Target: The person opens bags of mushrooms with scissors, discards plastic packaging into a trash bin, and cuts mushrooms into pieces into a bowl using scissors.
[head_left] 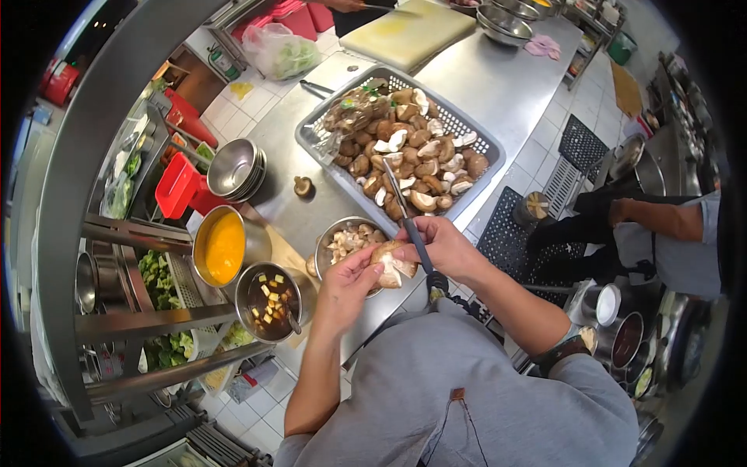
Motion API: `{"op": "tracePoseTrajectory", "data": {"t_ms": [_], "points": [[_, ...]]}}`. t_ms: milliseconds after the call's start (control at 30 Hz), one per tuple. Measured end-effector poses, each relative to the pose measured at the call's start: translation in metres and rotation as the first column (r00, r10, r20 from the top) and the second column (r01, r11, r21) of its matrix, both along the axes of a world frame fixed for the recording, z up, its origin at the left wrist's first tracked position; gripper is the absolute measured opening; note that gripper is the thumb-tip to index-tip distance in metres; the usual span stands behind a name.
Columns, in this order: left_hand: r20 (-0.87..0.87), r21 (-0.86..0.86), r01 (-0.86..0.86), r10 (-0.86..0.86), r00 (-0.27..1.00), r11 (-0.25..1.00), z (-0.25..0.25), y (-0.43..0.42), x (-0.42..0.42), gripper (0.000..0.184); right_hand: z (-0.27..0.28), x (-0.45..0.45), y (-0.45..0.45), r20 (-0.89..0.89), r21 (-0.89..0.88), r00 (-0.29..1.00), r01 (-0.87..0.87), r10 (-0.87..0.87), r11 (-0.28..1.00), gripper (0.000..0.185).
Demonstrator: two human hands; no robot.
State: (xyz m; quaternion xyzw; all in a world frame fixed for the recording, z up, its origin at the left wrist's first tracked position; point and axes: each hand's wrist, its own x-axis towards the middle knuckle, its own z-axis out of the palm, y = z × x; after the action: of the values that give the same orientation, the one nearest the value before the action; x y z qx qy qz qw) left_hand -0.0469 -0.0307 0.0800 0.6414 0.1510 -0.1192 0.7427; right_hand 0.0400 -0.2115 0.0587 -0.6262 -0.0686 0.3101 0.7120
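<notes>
My left hand (346, 282) pinches a brown-capped mushroom (387, 279), its pale underside and edges showing. In my right hand (440, 247) is a knife (416, 243) with a dark handle, its blade pointing away from me toward the basket; the thumb of that hand presses on the mushroom. Just beyond both hands stands a grey plastic basket (492, 173) heaped with whole and cut mushrooms (424, 148). A metal bowl (320, 251) of mushroom pieces sits beneath and beside my left hand, partly hidden by it. One loose mushroom (303, 186) lies on the steel table.
Left of the table are stacked metal bowls (233, 166), a pot of yellow liquid (221, 243) and a pot of dark liquid with pale cubes (268, 302). A cutting board (408, 35) lies at the far end. Another person's arm (661, 219) shows at right, by the stove.
</notes>
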Motion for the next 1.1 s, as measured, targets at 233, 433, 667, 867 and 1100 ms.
{"op": "tracePoseTrajectory", "data": {"t_ms": [233,433,667,867,1100], "points": [[-0.064,0.068,0.288,-0.284,0.957,0.955,0.000,0.022,0.040,0.038,-0.020,0.036,-0.044,-0.172,0.069,0.985,0.001,0.011,0.998,0.025],[-0.026,0.001,0.083,-0.083,0.996,0.997,-0.005,0.009,0.113,0.042,-0.021,0.092,-0.044,0.220,-0.239,0.959,0.229,-0.176,0.944,0.023],[-0.054,0.952,0.088,-0.125,0.991,0.292,-0.066,0.142,0.107,0.044,0.000,0.061,-0.067,0.420,-0.212,0.840,0.459,-0.344,0.863,0.026],[-0.574,0.684,0.562,-0.134,0.808,0.465,-0.105,0.142,0.119,0.039,0.008,0.017,-0.045,0.217,-0.143,0.971,0.130,-0.097,0.981,0.023],[-0.438,0.667,0.466,-0.200,0.876,0.581,-0.109,0.151,0.126,0.048,-0.006,-0.004,-0.027,0.188,-0.200,0.982,0.067,-0.029,0.978,0.025]]}}
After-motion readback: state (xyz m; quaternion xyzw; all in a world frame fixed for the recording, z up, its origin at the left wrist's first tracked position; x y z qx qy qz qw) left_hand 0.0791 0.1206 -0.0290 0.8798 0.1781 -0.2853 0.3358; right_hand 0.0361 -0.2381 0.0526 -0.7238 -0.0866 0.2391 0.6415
